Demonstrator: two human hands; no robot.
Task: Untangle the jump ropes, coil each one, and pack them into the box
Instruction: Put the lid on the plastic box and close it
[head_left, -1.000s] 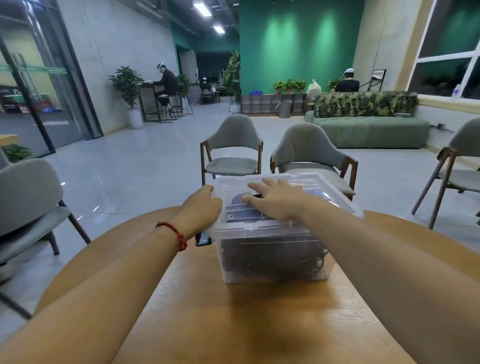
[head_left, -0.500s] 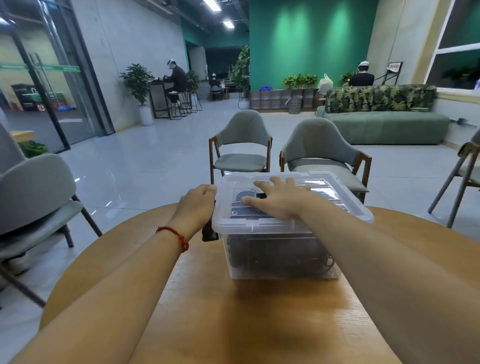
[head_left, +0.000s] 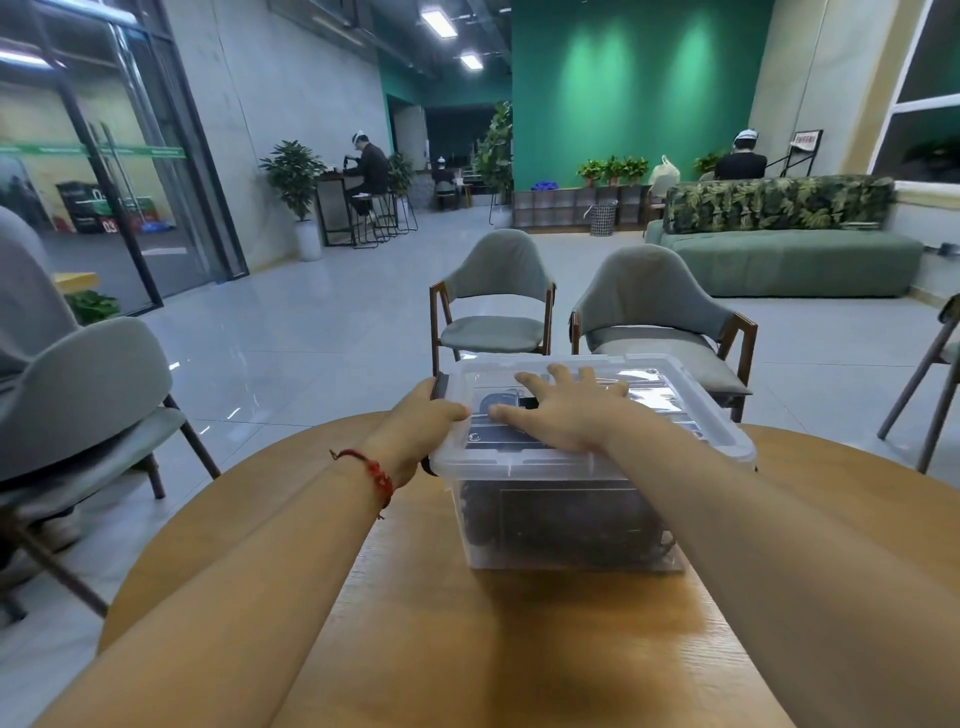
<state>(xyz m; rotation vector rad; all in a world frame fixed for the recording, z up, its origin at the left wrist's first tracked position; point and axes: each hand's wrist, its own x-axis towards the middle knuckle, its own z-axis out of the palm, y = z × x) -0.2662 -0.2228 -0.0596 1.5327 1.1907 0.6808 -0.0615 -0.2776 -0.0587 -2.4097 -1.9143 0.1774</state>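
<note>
Box sat on table, lid on, dark ropes inside. Right hand lay flat on lid, fingers spread. Left hand curled round end latch. Risk: uneven press could pop lid or skid box.

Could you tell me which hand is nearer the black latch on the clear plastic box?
Left: the left hand grips the black latch; the right hand lies flat on the clear lid.
</note>
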